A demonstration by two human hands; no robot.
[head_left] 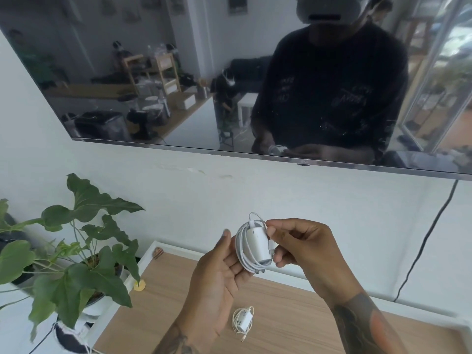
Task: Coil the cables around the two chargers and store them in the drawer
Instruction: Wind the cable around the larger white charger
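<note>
The left hand (219, 267) is held palm up, its fingers loosely curled under a white charger (256, 245) and cradling it from below and from the left. The right hand (304, 251) meets the same charger from the opposite side: thumb and forefinger pinch the white cable (242, 249) near the top of the block, the other fingers curled against its right face. The charger stands nearly upright between the two hands, its long axis running top to bottom with a slight lean; its prongs point down. The cable lies in several close loops around the block, a small loop rising above the top edge and a connector end lying along the right side.

Below the hands, well apart from them, a second charger (242, 321) lies flat on the wooden tabletop (293, 315), its thinner cable (251, 311) wound loosely round it with a free end trailing toward the viewer. The tabletop around this charger is bare wood up to a white rim at the far edge.

Left of the left hand stands a leafy plant (84, 251). Above both hands a dark screen (178, 72) hangs on the white wall, and a black cord (429, 238) drops down the wall right of the right hand.
</note>
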